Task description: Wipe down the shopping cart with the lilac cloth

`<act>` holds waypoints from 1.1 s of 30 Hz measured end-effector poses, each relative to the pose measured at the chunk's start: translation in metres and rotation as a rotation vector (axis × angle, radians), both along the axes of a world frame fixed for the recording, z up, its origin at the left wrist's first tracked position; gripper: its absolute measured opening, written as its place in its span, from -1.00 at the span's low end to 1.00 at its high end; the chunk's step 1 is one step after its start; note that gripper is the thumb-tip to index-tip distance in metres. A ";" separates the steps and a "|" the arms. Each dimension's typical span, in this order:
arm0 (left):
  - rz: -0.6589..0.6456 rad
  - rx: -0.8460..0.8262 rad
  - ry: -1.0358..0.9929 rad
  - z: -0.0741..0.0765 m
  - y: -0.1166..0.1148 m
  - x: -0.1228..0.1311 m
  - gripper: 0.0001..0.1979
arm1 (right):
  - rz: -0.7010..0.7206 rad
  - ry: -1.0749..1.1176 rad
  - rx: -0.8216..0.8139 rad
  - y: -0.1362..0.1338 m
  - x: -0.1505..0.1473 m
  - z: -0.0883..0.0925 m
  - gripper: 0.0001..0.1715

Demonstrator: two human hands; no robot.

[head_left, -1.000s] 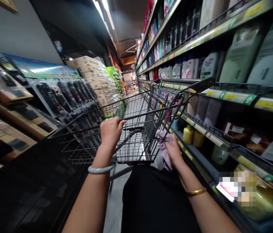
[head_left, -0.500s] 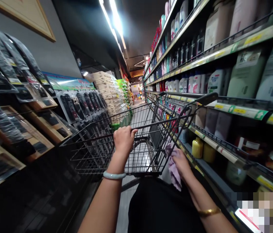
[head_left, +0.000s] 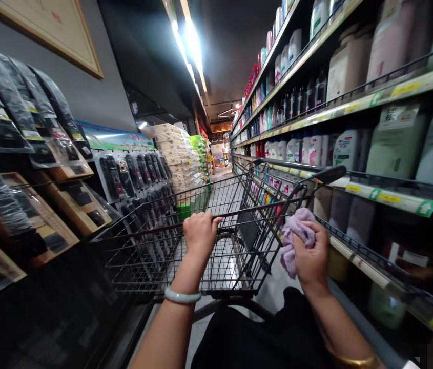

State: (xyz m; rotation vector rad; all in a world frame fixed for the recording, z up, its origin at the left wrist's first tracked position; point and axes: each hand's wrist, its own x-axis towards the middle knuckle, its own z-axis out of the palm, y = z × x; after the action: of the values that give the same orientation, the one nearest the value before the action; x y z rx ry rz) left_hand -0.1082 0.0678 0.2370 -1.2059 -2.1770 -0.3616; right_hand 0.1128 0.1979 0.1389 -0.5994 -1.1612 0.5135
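A shopping cart of thin black wire, its basket an open grid that widens toward ten o'clock, fills the middle of the view. The left hand is curled over its slim dark crossbar, knuckles up, thumb laid along the bar toward three o'clock; a smooth, thick, pale bangle rings that wrist. The right hand grips a crumpled lilac cloth, soft and fuzzy, pinched between thumb and fingers in thick folds. Glossy plastic bottles with rounded shoulders line the metal shelves from one to four o'clock; clear film wraps dark, strap-like goods at ten o'clock, above flat wooden boxes. A gold bracelet is cut by the bottom edge, a framed picture by the top, and the cart's lower frame runs partly behind black clothing. Most labels are too blurred to read. The cart's bar lies directly under the left fingers, with the basket spreading past them toward twelve o'clock; the cloth sits at ten o'clock of the right palm, and whether it touches the cart's side is unclear.
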 end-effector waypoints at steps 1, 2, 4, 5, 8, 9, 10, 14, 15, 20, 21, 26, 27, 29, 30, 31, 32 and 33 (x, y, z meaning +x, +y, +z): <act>0.001 0.003 -0.003 0.000 0.003 0.000 -0.56 | -0.044 -0.031 0.062 0.006 0.002 0.011 -0.70; 0.001 0.007 -0.007 0.000 0.007 0.001 -0.56 | -0.096 -0.067 0.124 0.013 0.004 0.023 -0.71; 0.004 0.012 -0.015 0.000 0.014 0.001 -0.56 | -0.183 -0.120 0.203 0.030 0.005 0.043 -0.70; 0.006 0.015 -0.017 -0.001 0.019 0.001 -0.55 | -0.215 -0.138 0.214 0.038 0.002 0.050 -0.70; 0.008 0.034 -0.011 -0.005 0.033 -0.002 -0.55 | -0.233 -0.220 0.227 0.051 -0.019 0.053 -0.71; 0.008 0.044 0.000 -0.007 0.038 -0.003 -0.55 | -0.192 -0.281 0.272 0.052 -0.027 0.051 -0.72; 0.007 0.055 0.017 -0.010 0.043 -0.005 -0.55 | -0.136 -0.351 0.331 0.054 -0.035 0.048 -0.72; 0.006 0.119 0.117 -0.019 0.063 -0.014 -0.53 | -0.031 -0.473 0.466 0.078 -0.050 0.053 -0.65; 0.001 0.137 0.137 -0.021 0.068 -0.017 -0.52 | -0.086 -0.384 0.406 0.090 -0.048 0.060 -0.67; 0.020 0.234 0.175 -0.027 0.088 -0.022 -0.53 | -0.283 -0.065 0.174 0.135 -0.040 0.069 -0.74; 0.024 0.247 0.180 -0.028 0.091 -0.022 -0.54 | -0.261 -0.123 0.202 0.136 -0.042 0.063 -0.74; 0.028 0.306 0.185 -0.034 0.099 -0.024 -0.58 | -0.080 -0.363 0.371 0.140 -0.044 0.038 -0.74; 0.020 0.331 0.178 -0.036 0.100 -0.024 -0.59 | -0.110 -0.277 0.325 0.146 -0.040 0.040 -0.75; -0.006 0.384 0.160 -0.039 0.100 -0.025 -0.62 | -0.229 -0.057 0.182 0.160 -0.035 0.047 -0.74; -0.022 0.405 0.150 -0.040 0.100 -0.026 -0.64 | -0.285 0.021 0.124 0.164 -0.034 0.051 -0.72; -0.036 0.419 0.138 -0.042 0.100 -0.028 -0.66 | -0.323 0.054 0.096 0.164 -0.035 0.052 -0.71; -0.047 0.429 0.129 -0.044 0.100 -0.029 -0.67 | -0.338 0.041 0.100 0.161 -0.038 0.052 -0.72; -0.056 0.431 0.124 -0.046 0.099 -0.031 -0.68 | -0.332 -0.006 0.128 0.155 -0.042 0.050 -0.74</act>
State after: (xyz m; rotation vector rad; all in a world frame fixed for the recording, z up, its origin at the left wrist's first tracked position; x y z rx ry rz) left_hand -0.1395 0.1668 0.1913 -1.0157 -1.8383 -0.7187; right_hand 0.0705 0.3531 0.1892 -0.6669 -1.0649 0.1533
